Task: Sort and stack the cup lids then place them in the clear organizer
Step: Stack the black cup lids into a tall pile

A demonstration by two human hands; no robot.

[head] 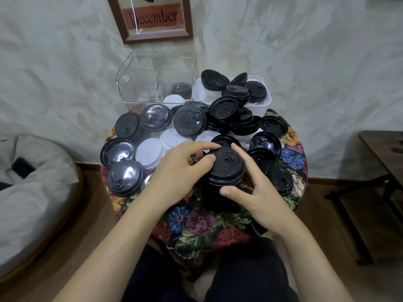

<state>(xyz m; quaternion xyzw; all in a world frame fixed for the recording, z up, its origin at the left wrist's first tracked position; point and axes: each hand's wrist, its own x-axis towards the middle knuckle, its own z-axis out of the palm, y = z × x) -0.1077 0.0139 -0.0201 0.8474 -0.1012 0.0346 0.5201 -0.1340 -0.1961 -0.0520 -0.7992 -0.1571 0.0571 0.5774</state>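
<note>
1. Stack of black lids (pixel 225 168) at centre of counter (pixel 196 225). Left hand (pixel 176 171) pinches its top at 9 o'clock; right hand (pixel 255 192) clasps its side at 3.
2. Judgement: seat rims square before lifting.
3. Clear organizer (pixel 157 79) at 11 o'clock.

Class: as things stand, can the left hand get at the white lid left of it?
Probably yes: the white lid lies uncovered beside the left hand, which must first release the black stack.

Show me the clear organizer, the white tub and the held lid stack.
clear organizer (pixel 127 83): head view, left wall.
white tub (pixel 262 105): head view, right front wall.
lid stack (pixel 226 166): head view, top lid.
</note>
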